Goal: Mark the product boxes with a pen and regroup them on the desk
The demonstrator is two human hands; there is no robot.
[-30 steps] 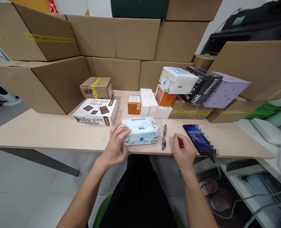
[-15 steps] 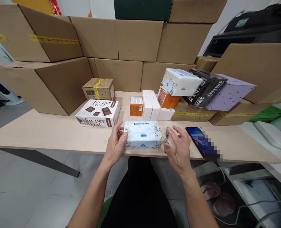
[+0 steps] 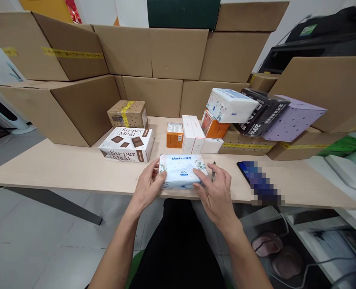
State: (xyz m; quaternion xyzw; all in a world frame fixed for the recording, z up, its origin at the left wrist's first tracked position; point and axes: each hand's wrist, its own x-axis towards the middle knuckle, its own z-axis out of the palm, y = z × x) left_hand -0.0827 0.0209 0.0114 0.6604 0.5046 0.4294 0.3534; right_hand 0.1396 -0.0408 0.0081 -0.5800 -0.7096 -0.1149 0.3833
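Head view: the tissue pack [image 3: 180,170] lay near the front edge of the table [image 3: 72,166], the left hand [image 3: 147,186] half-open against one end, the right hand [image 3: 216,194] spread over the other—neither closed. Apparently light, soft and slick, it seemed best held at both ends.

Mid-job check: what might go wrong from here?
The right hand could knock the slim dark pen, partly hidden by its fingers. The white-and-blue soft tissue pack lies close to the front edge of the pale wooden table, so a pull toward the body might tip it off.
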